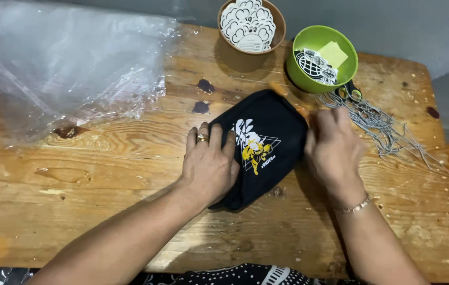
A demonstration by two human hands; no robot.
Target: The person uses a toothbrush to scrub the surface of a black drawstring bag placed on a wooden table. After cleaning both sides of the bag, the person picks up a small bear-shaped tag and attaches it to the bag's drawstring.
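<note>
The left hand point(209, 164) lies flat, fingers together, on a folded black shirt point(267, 142) at the middle of the wooden table point(103, 200). The right hand point(333, 150) presses its right edge, fingers curled. Behind stand a green bowl point(301, 74), a brown bowl point(279, 26) and clear plastic bags point(66, 68).

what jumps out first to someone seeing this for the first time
A folded black garment with a yellow and white print lies mid-table, the left hand pressing flat on it and the right hand at its right edge. Behind it stand a green bowl and a brown bowl of stickers, and clear plastic sheeting covers the far left.
</note>
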